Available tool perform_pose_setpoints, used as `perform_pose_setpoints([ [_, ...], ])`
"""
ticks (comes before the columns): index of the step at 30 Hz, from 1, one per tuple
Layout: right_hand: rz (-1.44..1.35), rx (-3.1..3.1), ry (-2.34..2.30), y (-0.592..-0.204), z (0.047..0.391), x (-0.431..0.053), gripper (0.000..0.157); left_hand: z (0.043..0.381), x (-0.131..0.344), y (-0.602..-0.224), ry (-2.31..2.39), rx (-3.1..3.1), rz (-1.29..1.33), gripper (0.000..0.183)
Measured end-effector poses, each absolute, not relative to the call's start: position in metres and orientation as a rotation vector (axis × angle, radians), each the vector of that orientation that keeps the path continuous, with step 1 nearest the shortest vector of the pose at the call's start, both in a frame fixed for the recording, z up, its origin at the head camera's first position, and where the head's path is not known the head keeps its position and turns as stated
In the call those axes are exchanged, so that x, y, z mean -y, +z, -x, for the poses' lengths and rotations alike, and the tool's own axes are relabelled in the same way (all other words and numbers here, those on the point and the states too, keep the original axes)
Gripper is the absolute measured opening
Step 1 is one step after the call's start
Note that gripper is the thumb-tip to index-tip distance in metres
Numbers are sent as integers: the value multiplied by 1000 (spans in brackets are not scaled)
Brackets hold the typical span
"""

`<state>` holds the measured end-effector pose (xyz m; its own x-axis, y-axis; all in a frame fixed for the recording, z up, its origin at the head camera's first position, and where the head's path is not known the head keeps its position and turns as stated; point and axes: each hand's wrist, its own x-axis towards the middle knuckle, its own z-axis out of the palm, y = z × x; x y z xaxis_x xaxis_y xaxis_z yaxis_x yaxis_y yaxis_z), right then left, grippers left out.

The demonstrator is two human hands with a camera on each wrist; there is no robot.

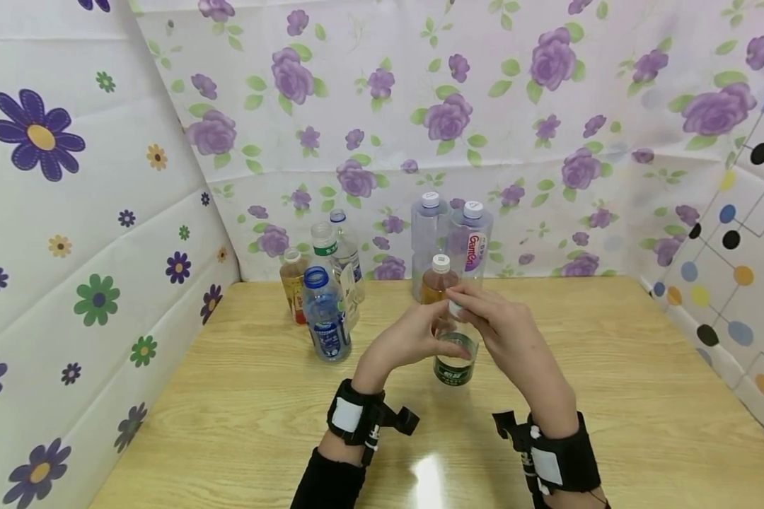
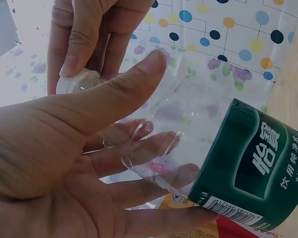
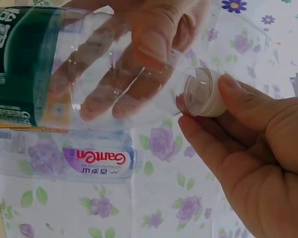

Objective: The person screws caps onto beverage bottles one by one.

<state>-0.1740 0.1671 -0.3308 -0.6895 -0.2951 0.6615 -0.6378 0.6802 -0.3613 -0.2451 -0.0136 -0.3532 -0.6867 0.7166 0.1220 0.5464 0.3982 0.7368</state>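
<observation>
A clear plastic bottle with a green label (image 1: 453, 371) stands upright near the middle of the table. My left hand (image 1: 407, 336) holds it around the upper body, thumb on the near side and fingers behind, seen through the plastic in the left wrist view. At the bottle's neck my right hand (image 1: 506, 329) pinches the white cap (image 3: 214, 99) between thumb and fingers. The cap sits at the mouth, with the clear neck ring (image 3: 191, 91) showing beside it. Just behind my hands is a capped bottle of amber drink (image 1: 436, 283).
Two tall clear bottles with white caps, one with a Ganten label (image 1: 475, 251), stand behind by the flowered curtain (image 1: 369, 92). To the left is a cluster: a blue uncapped bottle (image 1: 327, 318), a small yellowish labelled bottle (image 1: 293, 279) and a clear open bottle (image 1: 350, 244). Wood-grain table (image 1: 242, 424) lies underneath.
</observation>
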Motion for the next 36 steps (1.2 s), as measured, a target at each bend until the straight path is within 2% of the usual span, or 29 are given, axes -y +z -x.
perform_pose_setpoints([
  [5,-689,2333,822,-333,175,-165,34,244,15,-354,1179,-2426,-1117,81],
  [22,-695,2324,771,-336,176,-165,40,245,18,-357,1190,-2434,-1120,85],
  [30,-657,2222,690,-334,180,-170,42,248,23,-353,1222,-2439,-1095,73],
  [36,-550,2313,710,-334,179,-181,40,252,40,-344,1339,-2502,-930,68],
])
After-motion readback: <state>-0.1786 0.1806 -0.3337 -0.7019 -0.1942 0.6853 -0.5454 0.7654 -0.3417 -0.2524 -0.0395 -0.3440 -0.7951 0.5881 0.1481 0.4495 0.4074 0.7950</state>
